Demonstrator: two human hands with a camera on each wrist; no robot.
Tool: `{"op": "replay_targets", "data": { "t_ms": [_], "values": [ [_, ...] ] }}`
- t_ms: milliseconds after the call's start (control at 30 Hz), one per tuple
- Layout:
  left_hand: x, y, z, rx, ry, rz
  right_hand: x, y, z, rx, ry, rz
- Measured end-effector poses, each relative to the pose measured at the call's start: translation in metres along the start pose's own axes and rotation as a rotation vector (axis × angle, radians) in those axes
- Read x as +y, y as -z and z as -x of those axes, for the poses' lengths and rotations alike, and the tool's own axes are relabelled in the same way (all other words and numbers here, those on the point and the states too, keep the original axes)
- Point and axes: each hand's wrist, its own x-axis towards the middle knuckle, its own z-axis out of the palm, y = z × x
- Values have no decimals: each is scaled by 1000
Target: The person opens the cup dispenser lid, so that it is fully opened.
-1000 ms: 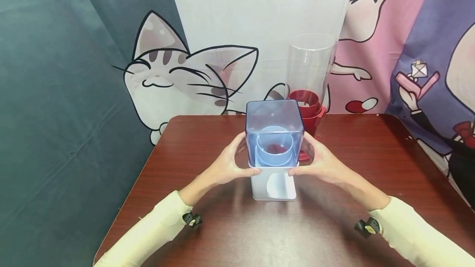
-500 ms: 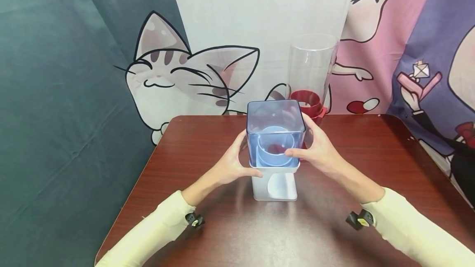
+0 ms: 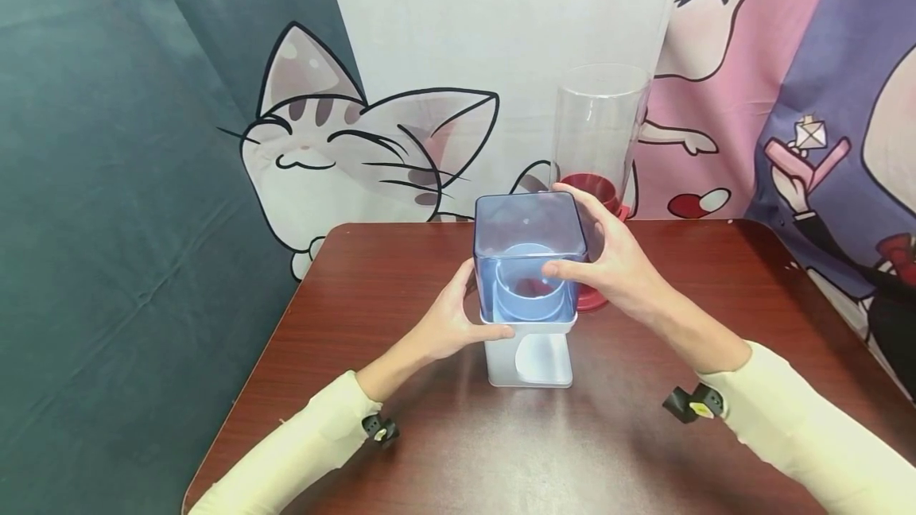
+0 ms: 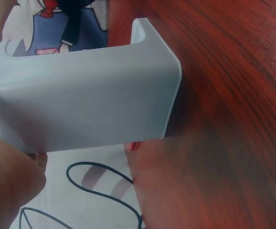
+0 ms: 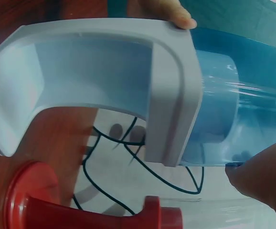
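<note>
Brown table, red dispenser, printed backdrops.

Standing at the far part of the dark wooden table [image 3: 716, 300]: a red-based dispenser [image 3: 599, 195] with a tall clear cylinder [image 3: 599, 121] on top, upright, close to the back edge. Hanging behind: a dark teal cloth [image 3: 107, 181] on the left, a white cloth with a drawn cat [image 3: 343, 149] in the middle, pink and purple cartoon cloth [image 3: 787, 62] on the right.
</note>
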Motion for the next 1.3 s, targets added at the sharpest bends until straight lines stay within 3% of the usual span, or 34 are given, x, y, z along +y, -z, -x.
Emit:
{"op": "replay_targets", "data": {
  "t_ms": [533, 733, 1067, 1300],
  "values": [
    [-1, 3, -5, 10, 24, -127, -12, 7, -8, -19, -10, 26],
    [-1, 4, -5, 8, 26, -120, -14, 9, -9, -34, -18, 65],
    [-3, 4, -6, 7, -25, -96, -22, 8, -7, 1, -111, 83],
    [-3, 4, -5, 11, -11, -113, -15, 6, -6, 19, -32, 78]
  ]
}}
